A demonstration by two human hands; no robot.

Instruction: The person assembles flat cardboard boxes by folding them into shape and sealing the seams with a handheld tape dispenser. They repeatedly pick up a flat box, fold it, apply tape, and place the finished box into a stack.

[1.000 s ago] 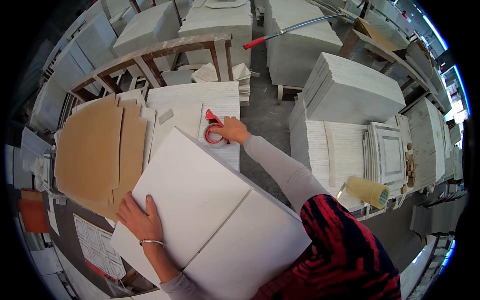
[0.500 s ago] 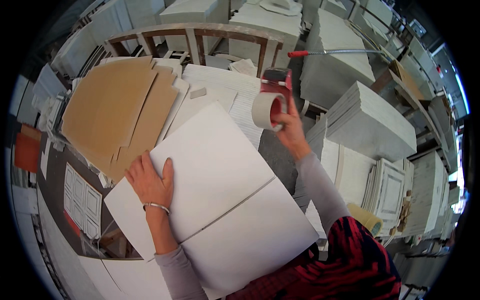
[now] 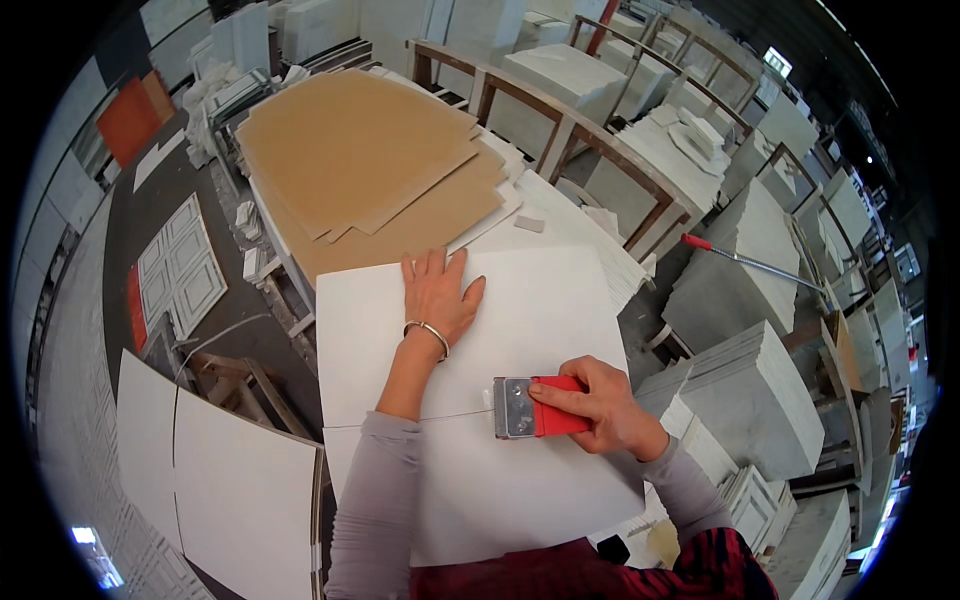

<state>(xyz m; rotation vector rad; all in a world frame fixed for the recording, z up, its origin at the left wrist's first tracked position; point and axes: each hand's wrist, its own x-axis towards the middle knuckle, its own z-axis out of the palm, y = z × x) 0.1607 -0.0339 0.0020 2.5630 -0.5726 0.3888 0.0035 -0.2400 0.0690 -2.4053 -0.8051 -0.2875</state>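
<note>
On the desk, the right hand (image 3: 600, 405) grips a red tape dispenser (image 3: 535, 407) at the seam between two white panels (image 3: 540, 310), which runs leftward toward the forearm of the left hand (image 3: 437, 292), pressed flat, fingers spread, on the far panel.

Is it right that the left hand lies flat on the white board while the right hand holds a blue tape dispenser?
Not quite. In the head view the tape dispenser in the right hand is red, not blue. The left hand does lie flat on the white board.
</note>
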